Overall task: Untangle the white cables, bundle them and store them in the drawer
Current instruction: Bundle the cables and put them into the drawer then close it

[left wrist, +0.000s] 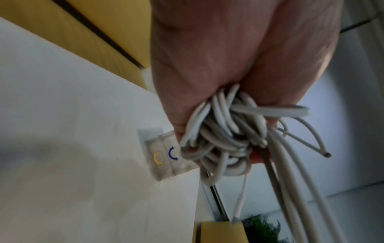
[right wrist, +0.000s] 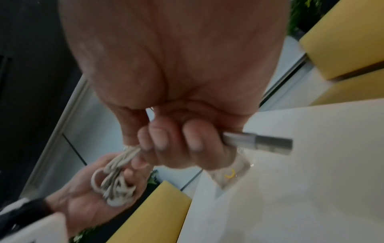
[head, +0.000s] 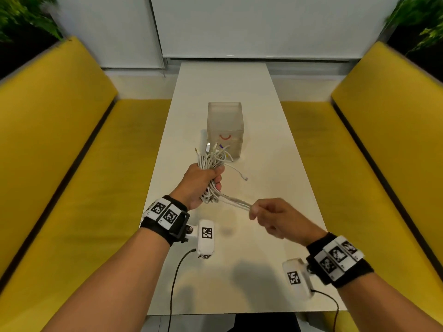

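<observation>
My left hand (head: pixel 203 185) grips a thick bunch of white cables (head: pixel 212 164) above the white table (head: pixel 275 164), its fingers wrapped round the middle of the bunch (left wrist: pixel 220 136). Plug ends stick up from the bunch towards the drawer unit. My right hand (head: pixel 266 215) pinches strands (head: pixel 236 202) drawn taut out of the bunch's lower end. In the right wrist view its fingers (right wrist: pixel 178 139) curl round the strands, and a metal-tipped plug (right wrist: pixel 268 143) sticks out past them. The translucent drawer unit (head: pixel 225 127) stands mid-table beyond the hands, its drawers (left wrist: pixel 164 157) closed.
Yellow benches (head: pixel 72 152) run along both sides of the narrow table. One loose cable end (head: pixel 244 178) hangs to the right of the bunch. Black leads (head: pixel 177 271) trail from the wrist cameras over the near table edge. Plants stand in both far corners.
</observation>
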Tool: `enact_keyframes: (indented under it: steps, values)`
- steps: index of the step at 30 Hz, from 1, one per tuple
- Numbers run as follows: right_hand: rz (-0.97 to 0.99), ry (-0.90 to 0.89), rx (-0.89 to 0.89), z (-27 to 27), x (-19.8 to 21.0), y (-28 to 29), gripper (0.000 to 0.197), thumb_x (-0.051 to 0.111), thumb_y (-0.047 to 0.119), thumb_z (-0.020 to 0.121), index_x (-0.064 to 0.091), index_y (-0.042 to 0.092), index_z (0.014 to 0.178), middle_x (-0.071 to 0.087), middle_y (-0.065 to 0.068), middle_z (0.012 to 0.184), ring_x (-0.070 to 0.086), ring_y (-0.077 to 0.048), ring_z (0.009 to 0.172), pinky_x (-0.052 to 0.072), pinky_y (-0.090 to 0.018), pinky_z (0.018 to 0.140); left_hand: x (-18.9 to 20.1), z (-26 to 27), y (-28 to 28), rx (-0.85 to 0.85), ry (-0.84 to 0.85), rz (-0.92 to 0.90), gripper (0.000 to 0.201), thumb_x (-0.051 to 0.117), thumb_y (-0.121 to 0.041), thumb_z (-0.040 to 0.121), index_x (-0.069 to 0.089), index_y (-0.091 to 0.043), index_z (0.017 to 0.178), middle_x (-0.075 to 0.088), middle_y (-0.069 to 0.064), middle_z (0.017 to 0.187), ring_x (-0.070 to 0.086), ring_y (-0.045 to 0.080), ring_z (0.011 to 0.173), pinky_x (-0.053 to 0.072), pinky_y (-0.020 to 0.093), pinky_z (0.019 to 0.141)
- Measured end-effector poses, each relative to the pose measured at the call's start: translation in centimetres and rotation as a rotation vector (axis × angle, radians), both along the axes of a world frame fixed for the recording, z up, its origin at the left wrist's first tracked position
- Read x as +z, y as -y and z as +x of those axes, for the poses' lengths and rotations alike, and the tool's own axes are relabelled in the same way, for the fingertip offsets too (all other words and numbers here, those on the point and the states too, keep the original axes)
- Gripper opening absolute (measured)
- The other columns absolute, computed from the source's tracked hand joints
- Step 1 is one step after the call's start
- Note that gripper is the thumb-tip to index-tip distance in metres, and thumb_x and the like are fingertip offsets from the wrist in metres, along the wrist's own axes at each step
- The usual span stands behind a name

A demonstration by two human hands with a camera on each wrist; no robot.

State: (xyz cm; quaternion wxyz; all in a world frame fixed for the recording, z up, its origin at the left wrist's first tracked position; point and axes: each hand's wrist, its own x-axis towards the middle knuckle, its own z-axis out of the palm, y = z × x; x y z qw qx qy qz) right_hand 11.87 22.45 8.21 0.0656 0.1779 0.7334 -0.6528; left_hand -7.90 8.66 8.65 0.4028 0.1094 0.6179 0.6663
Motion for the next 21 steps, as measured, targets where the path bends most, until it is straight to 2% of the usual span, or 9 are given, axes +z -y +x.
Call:
enact_keyframes:
  steps: [3,5,7,9,11,14,17,19,21]
  values:
    - [0.199,-0.048,-0.055,-0.7,1.7,-1.3,0.025,0.056,0.02,0.101,0.069,-0.001,0.097,0.042,0.0,0.06,0.033,-0.009,0.05,0.03,-0.016,0.044,0.3,0.7,-0.3,-0.05,-0.216,-0.121,0.015,0.064,-0.005,0.097,0.06,-0.011,0.084,0.05,0.002,0.055,0.052,0.014,0.04,0.042,0.022,0.042]
    - [0.373,-0.118,-0.064,-1.5,3.1,-1.6,0.013,0.061,0.018,0.098,0.069,0.008,0.1,0.053,0.0,0.062,0.044,-0.006,0.053,0.038,-0.016,0.053,0.6,1.3,-0.8,-0.067,-0.348,-0.191,0.017,0.064,-0.002,0.093,0.059,-0.01,0.08,0.05,0.001,0.054,0.052,0.014,0.038,0.039,0.021,0.04]
    - [0.482,-0.151,-0.034,-2.1,4.6,-1.6,0.006,0.067,0.02,0.095,0.067,0.014,0.094,0.061,0.003,0.064,0.052,-0.004,0.055,0.042,-0.016,0.058,0.8,1.7,-1.2,-0.06,-0.442,-0.245,0.018,0.063,0.0,0.089,0.058,-0.01,0.075,0.051,0.003,0.055,0.053,0.017,0.039,0.041,0.023,0.042]
    - [0.611,-0.164,0.069,-2.6,6.0,-1.3,0.006,0.071,0.02,0.091,0.069,0.015,0.087,0.064,0.009,0.065,0.058,-0.003,0.058,0.044,-0.015,0.058,0.7,1.8,-1.6,-0.035,-0.497,-0.303,0.02,0.062,0.001,0.085,0.057,-0.011,0.07,0.052,0.005,0.055,0.055,0.021,0.04,0.044,0.026,0.045]
    - [0.74,-0.163,0.206,-3.2,7.0,-0.5,0.006,0.074,0.022,0.088,0.071,0.018,0.085,0.067,0.01,0.07,0.065,-0.008,0.063,0.05,-0.021,0.06,0.3,1.9,-1.9,-0.043,-0.521,-0.371,0.015,0.062,-0.002,0.083,0.059,-0.009,0.07,0.056,0.007,0.056,0.058,0.024,0.043,0.045,0.027,0.046]
    - [0.852,-0.216,0.317,-4.5,7.5,0.3,0.003,0.07,0.029,0.088,0.072,0.029,0.086,0.073,0.008,0.08,0.068,-0.012,0.072,0.056,-0.036,0.067,0.2,2.5,-2.0,-0.172,-0.56,-0.393,0.018,0.07,-0.013,0.086,0.062,-0.008,0.07,0.061,0.009,0.061,0.055,0.017,0.046,0.042,0.023,0.043]
    - [0.854,-0.326,0.286,-6.0,7.2,-0.5,0.007,0.064,0.03,0.092,0.071,0.028,0.092,0.073,0.011,0.087,0.068,-0.012,0.079,0.056,-0.04,0.073,0.5,3.3,-1.9,-0.242,-0.521,-0.275,0.029,0.066,-0.028,0.088,0.066,-0.001,0.078,0.063,0.014,0.068,0.055,0.018,0.055,0.044,0.026,0.053]
    - [0.757,-0.414,0.189,-6.6,6.5,-1.4,0.01,0.063,0.023,0.095,0.071,0.018,0.093,0.071,0.01,0.088,0.067,-0.014,0.082,0.055,-0.041,0.076,0.8,3.6,-1.8,-0.202,-0.439,-0.204,0.024,0.057,-0.017,0.092,0.065,0.003,0.082,0.061,0.023,0.069,0.056,0.019,0.053,0.046,0.028,0.053]
    - [0.64,-0.486,0.054,-7.0,5.4,-1.7,0.013,0.062,0.018,0.096,0.07,0.01,0.09,0.068,0.004,0.085,0.064,-0.017,0.079,0.053,-0.042,0.074,1.1,3.7,-1.5,-0.136,-0.315,-0.092,0.025,0.054,-0.004,0.096,0.058,-0.005,0.072,0.05,0.013,0.057,0.047,0.014,0.042,0.041,0.024,0.045]
